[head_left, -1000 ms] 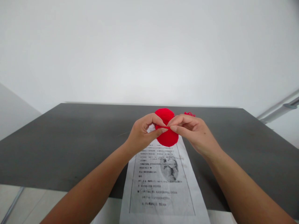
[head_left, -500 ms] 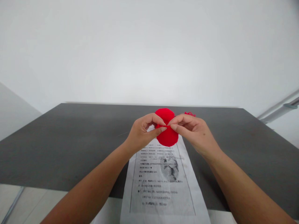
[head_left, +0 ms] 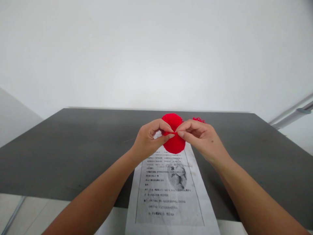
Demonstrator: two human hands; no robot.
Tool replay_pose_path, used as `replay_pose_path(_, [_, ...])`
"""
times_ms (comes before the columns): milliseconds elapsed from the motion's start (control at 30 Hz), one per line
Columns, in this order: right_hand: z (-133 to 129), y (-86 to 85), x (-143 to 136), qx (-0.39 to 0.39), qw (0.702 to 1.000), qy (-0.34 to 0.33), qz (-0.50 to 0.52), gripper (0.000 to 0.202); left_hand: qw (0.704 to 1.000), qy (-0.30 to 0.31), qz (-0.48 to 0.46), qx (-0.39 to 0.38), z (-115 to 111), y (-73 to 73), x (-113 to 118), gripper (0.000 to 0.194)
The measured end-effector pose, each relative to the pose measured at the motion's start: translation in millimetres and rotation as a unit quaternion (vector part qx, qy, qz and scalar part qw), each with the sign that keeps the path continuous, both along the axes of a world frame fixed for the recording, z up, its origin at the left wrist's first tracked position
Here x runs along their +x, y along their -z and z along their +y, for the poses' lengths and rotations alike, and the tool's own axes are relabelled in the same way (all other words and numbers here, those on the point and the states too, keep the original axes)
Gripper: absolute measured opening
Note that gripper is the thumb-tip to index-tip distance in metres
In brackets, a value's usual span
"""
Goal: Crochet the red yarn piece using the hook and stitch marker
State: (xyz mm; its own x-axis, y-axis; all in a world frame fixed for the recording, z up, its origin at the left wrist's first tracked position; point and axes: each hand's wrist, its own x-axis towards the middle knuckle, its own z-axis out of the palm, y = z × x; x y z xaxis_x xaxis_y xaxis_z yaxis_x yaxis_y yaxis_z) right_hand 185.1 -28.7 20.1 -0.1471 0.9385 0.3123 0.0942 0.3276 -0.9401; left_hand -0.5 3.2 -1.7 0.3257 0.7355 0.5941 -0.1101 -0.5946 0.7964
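A bright red crochet piece (head_left: pixel 174 145) is held up above the table, one rounded lobe showing above my fingertips and another below. My left hand (head_left: pixel 149 135) pinches its middle from the left between thumb and forefinger. From the right, my right hand (head_left: pixel 203 136) pinches the same middle line, its fingertips almost meeting those of the left. Whatever lies under the fingertips is hidden. Behind my right hand lies some loose curly red yarn (head_left: pixel 198 120). Below the hands is a printed sheet of paper (head_left: pixel 156 192) with lines of text and a picture.
The dark grey table (head_left: pixel 73 153) stretches out on both sides, its back edge by a white wall (head_left: pixel 156 58). The paper hangs over the table's front edge. A grey metal pipe (head_left: pixel 293 118) is at the far right, and pale floor tiles (head_left: pixel 36 212) show at lower left.
The red piece and my right hand have shifted very slightly to the left. Both hands keep the same pinch.
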Motion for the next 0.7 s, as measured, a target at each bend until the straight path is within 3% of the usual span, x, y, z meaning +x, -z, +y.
replay_pose_path(467, [-1.1,-1.0,1.8,0.004,1.0,-0.001,-0.015,0.008,1.0,-0.017,0.014,0.007,-0.8,-1.3,-0.2,0.011])
replay_pose_path(700, [0.1,1.5,1.3,-0.013,1.0,0.007,-0.016,0.008,1.0,0.004,-0.007,-0.014,-0.2,0.5,1.4,0.013])
